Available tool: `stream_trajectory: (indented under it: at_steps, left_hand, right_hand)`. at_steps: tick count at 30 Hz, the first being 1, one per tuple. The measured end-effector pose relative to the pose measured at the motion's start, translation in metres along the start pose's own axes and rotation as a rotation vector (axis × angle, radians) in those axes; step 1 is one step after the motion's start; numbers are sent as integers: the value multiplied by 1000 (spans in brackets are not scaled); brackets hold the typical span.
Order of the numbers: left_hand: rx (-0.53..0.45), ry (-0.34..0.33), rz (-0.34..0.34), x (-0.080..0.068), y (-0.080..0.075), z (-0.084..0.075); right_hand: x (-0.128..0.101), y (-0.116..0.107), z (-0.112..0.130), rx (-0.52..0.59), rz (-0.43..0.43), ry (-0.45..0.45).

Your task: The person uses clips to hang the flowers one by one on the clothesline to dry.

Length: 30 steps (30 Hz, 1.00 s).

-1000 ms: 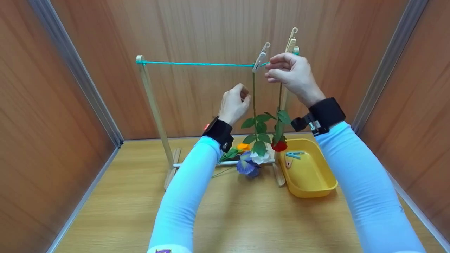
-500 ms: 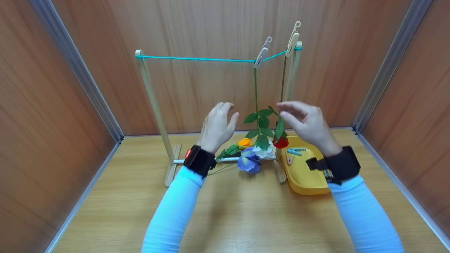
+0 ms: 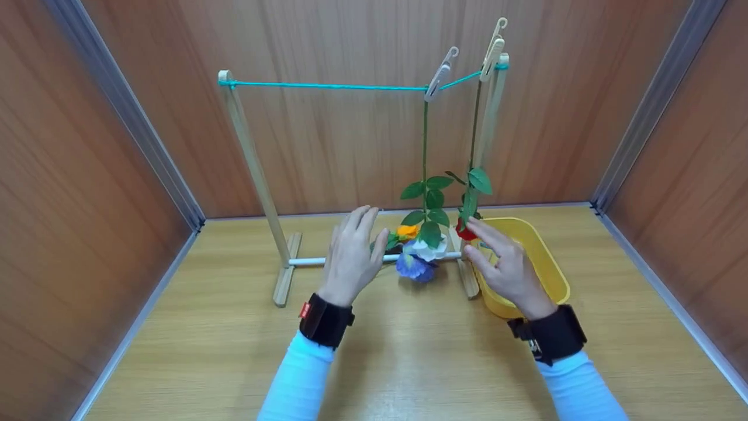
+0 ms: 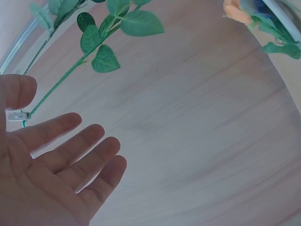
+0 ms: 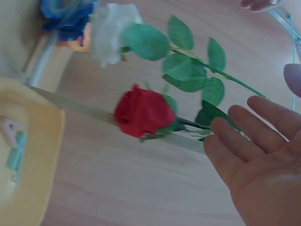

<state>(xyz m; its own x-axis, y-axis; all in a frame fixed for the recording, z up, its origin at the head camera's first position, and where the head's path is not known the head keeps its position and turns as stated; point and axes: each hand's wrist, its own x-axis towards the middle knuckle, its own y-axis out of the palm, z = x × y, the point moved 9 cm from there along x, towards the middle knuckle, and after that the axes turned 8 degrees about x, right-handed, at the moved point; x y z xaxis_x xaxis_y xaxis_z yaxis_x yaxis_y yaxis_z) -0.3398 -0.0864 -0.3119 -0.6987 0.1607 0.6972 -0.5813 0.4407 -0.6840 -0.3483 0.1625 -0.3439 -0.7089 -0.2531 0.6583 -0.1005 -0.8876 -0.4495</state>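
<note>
A wooden rack (image 3: 251,158) carries a teal string (image 3: 327,86). Two pale clothespins (image 3: 439,75) on the string hold flowers upside down: a white flower (image 3: 429,248) and a red rose (image 3: 466,231) (image 5: 141,112). A blue flower (image 3: 412,267) and an orange flower (image 3: 407,231) lie at the rack's base. My left hand (image 3: 352,254) hovers open, low, left of the flowers. My right hand (image 3: 504,263) is open beside the red rose, over the yellow tray (image 3: 552,275). Neither hand holds anything.
The yellow tray stands right of the rack and holds a blue clothespin (image 5: 16,153) and another pale one. Wooden walls close in on three sides. The rack's white crossbar (image 3: 310,261) runs along the tabletop.
Both hands let go of the clothespin and stem up at the string and dropped, fingers spreading, to near the tabletop. The second flower now hangs free.
</note>
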Motion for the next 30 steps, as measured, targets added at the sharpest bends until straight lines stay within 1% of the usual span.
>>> stream_trajectory:
  at_steps: [3,5,10,14,19,23,26,28,30]
  left_hand:
    - [13,2,-10,-13,8,-3]
    - [26,-1,-5,-22,14,-3]
    - [53,-55,61,-45,35,2]
    - [89,-88,98,-58,50,6]
    - [137,-93,118,-67,62,5]
    - [141,-84,113,-70,68,2]
    - [143,-64,112,-72,73,-4]
    - [142,-55,130,-74,78,-7]
    - [140,-51,167,-75,84,-12]
  right_hand:
    - [-12,5,-6,-45,-15,-10]
    - [-19,8,-11,-73,-22,-12]
    - [-31,15,-21,-128,-14,9]
    - [-38,20,-30,-172,13,42]
    - [-44,25,-38,-209,61,76]
    - [-45,26,-43,-223,86,98]
    - [-46,25,-47,-229,95,116]
    - [-47,24,-51,-232,102,130]
    - [-47,23,-54,-235,109,141]
